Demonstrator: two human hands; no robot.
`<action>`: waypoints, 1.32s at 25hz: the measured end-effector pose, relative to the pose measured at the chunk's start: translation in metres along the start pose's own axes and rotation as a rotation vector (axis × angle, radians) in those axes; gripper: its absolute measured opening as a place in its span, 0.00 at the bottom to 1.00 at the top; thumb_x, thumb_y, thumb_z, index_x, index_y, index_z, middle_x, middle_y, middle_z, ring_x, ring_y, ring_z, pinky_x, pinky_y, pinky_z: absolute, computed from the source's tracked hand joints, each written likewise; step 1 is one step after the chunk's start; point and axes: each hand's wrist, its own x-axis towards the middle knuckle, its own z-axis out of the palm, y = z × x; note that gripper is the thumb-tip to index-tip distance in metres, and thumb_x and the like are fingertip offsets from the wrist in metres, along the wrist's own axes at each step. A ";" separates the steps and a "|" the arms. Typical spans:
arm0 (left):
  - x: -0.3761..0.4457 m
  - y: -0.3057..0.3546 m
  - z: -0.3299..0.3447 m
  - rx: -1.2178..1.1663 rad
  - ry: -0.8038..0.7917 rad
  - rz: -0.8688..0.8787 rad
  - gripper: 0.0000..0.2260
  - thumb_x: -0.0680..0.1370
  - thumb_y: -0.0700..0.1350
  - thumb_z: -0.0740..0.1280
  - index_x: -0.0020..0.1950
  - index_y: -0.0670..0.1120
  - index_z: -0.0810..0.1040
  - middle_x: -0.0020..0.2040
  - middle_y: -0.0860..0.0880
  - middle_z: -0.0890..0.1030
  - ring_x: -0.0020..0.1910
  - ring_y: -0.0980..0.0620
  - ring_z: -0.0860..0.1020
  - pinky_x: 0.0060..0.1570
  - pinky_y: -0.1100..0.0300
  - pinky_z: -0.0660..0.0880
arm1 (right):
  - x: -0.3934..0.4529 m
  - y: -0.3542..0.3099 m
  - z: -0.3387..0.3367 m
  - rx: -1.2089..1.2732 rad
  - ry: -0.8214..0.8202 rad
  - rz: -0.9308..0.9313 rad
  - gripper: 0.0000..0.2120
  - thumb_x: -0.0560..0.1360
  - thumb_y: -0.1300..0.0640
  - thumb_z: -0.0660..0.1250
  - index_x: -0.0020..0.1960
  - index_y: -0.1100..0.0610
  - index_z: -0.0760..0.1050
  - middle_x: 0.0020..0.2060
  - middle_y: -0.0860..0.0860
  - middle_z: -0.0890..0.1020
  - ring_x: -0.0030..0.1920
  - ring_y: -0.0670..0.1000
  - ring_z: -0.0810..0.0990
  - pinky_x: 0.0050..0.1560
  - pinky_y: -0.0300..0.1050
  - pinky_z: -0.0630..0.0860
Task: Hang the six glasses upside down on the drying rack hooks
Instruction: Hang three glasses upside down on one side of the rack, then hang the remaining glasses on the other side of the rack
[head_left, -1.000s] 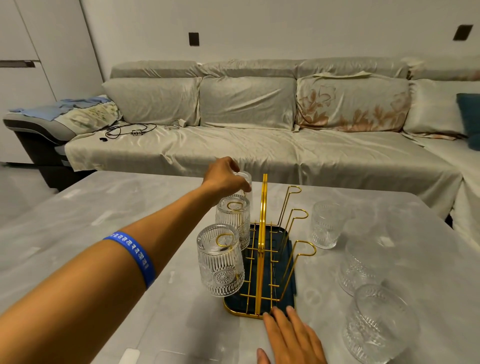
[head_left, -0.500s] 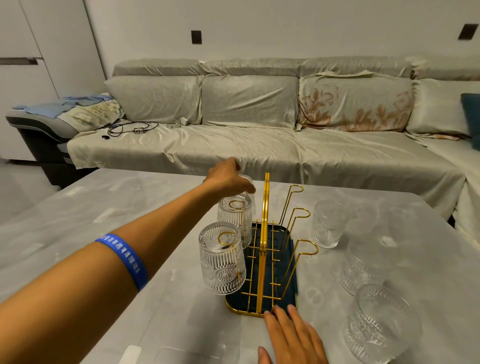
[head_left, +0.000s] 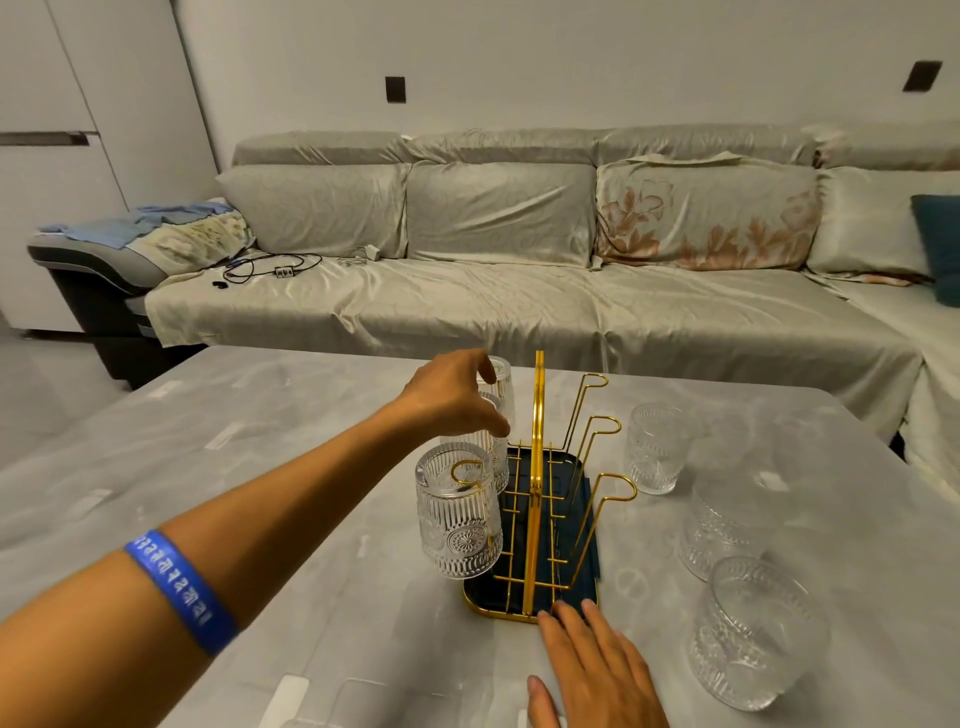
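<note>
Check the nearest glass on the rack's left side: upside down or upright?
Upside down. The nearest glass hangs over a gold hook of the rack; its thick base faces up and the mouth points down.

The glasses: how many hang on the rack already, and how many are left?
Two glasses hang upside down on the rack's left hooks. The left hand is at a third there. Three glasses wait on the table; the right hooks are empty.
</note>
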 end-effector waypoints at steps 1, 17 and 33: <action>-0.001 -0.001 0.000 0.002 0.003 -0.003 0.29 0.62 0.49 0.81 0.60 0.48 0.74 0.58 0.45 0.78 0.50 0.47 0.77 0.48 0.51 0.78 | -0.001 -0.001 0.000 -0.006 0.003 0.002 0.41 0.77 0.41 0.32 0.43 0.49 0.85 0.43 0.48 0.86 0.43 0.53 0.85 0.32 0.50 0.81; -0.192 -0.094 0.106 -0.259 0.142 -0.186 0.18 0.76 0.50 0.68 0.65 0.53 0.72 0.67 0.49 0.74 0.66 0.44 0.71 0.63 0.47 0.70 | -0.058 -0.004 -0.008 0.671 0.447 0.341 0.18 0.72 0.58 0.68 0.56 0.40 0.68 0.53 0.47 0.78 0.53 0.46 0.76 0.50 0.36 0.71; -0.173 -0.107 0.130 0.313 -0.045 -0.063 0.35 0.74 0.71 0.37 0.78 0.56 0.43 0.80 0.50 0.41 0.78 0.49 0.39 0.74 0.48 0.37 | -0.051 0.086 -0.088 0.879 0.333 0.570 0.37 0.59 0.51 0.81 0.65 0.44 0.69 0.58 0.48 0.76 0.54 0.52 0.78 0.49 0.49 0.79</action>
